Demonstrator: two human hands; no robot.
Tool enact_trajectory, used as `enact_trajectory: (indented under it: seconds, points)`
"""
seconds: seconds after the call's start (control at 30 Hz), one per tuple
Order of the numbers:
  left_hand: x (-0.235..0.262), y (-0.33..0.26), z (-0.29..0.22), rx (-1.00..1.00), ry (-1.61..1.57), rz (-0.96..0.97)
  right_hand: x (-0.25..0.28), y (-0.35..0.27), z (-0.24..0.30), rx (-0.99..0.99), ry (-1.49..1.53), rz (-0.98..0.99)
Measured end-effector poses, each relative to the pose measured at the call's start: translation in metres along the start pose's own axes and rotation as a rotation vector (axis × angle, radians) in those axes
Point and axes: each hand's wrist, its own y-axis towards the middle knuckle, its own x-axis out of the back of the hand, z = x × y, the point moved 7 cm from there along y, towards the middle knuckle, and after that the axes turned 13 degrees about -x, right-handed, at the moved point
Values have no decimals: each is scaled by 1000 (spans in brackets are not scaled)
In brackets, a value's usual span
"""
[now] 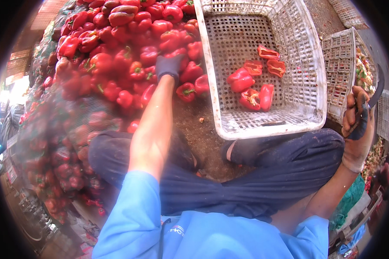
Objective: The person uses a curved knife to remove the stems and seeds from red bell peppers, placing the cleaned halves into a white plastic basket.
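Note:
My left hand (168,68), in a dark glove, reaches into a big heap of red bell peppers (137,71). It touches peppers there, but its fingers are hidden among them, and I cannot make out whether it grips one. On the far right my right hand (358,125), in a worn glove, is closed around a knife (379,87) whose dark curved blade points upward. Between the hands, a white perforated plastic crate (217,105) leans by my knees. Inside it are a few red pepper pieces (266,96), some cut open with the hollow inside showing, and one rounder red pepper (240,80).
Green netting (95,113) runs along the heap's left side, with more peppers behind it. A second crate (339,69) stands to the right, beside pale scraps (364,71). My crossed legs (263,172) fill the near middle. A green cloth or net bundle (349,200) sits lower right.

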Motion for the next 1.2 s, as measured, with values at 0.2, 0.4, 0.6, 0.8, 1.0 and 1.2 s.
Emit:
enact_trajectory:
  seconds: [0.2,0.4,0.6,0.8,1.0,1.2]
  points:
    - [-5,23,-3,-80,17,196,-15,-10,15,34,145,81]
    - [-8,8,-4,-105,161,119,-30,-21,24,44,350,200]
    - [20,0,-20,-129,-46,73,-34,-34,35,114,314,234]
    - [87,12,-49,-164,-44,195,-50,-28,27,31,421,276]
    - [142,-62,-150,-188,-476,430,-85,-40,33,-5,115,359]
    - [137,-165,-216,-255,-858,643,-162,-88,68,575,-47,442]
